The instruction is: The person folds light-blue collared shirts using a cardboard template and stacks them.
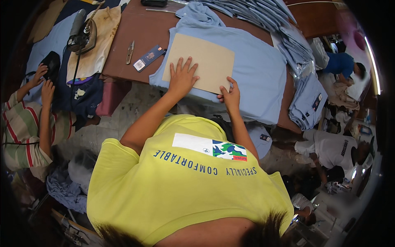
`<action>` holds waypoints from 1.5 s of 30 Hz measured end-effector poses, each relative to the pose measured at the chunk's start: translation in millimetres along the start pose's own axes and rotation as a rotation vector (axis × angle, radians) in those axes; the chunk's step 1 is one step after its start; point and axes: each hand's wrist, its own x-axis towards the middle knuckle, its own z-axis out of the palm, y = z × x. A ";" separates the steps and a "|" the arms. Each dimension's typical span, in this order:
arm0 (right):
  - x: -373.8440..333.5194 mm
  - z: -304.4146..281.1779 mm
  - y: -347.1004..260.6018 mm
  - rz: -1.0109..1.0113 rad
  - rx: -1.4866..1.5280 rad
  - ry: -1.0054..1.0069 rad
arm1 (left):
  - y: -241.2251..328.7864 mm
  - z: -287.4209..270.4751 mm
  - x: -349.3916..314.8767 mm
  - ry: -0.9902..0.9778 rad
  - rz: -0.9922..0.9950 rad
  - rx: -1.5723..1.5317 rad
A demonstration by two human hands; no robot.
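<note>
A pale blue shirt [259, 78] lies spread on the brown-topped table in front of me, its collar toward the far edge. On top of it rests a beige cardboard sheet [207, 55], slightly turned. My left hand [183, 77] presses flat on the sheet's left part, fingers spread. At the sheet's near right corner, my right hand [230, 94] grips the edge between thumb and fingers. Left of the shirt are a dark blue hang tag [149, 58] and a small pair of thread snips [130, 52].
Folded blue shirts [306, 101] in clear bags line the table's right and far sides. An iron [84, 37] stands on a scorched cloth [105, 24] at the left. Beside it a co-worker's hands [43, 82] handle a dark item. More people sit at the right.
</note>
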 end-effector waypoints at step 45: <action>319.1 75.2 -130.5 -0.761 -0.791 -0.092 | 15.1 22.2 33.3 -0.041 -0.069 0.181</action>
